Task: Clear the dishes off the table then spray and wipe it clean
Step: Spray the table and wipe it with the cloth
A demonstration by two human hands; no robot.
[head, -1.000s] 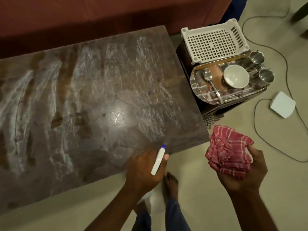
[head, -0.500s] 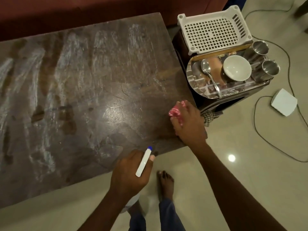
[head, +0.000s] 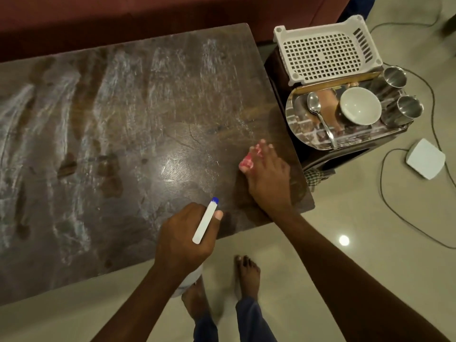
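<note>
Left hand [head: 187, 240]: forearm extended forward, fingers wrapped round the bottle [head: 205, 222], thumb tip beside its nozzle. Right hand [head: 269, 174]: arm extended, palm down, pressing the cloth [head: 247, 163]; fingers apparently curled over it.

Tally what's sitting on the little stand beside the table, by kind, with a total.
Steel tumblers: 2
White bowl: 1
Steel spoon: 1
Steel plate: 1
White plastic basket: 1
Total: 6
</note>
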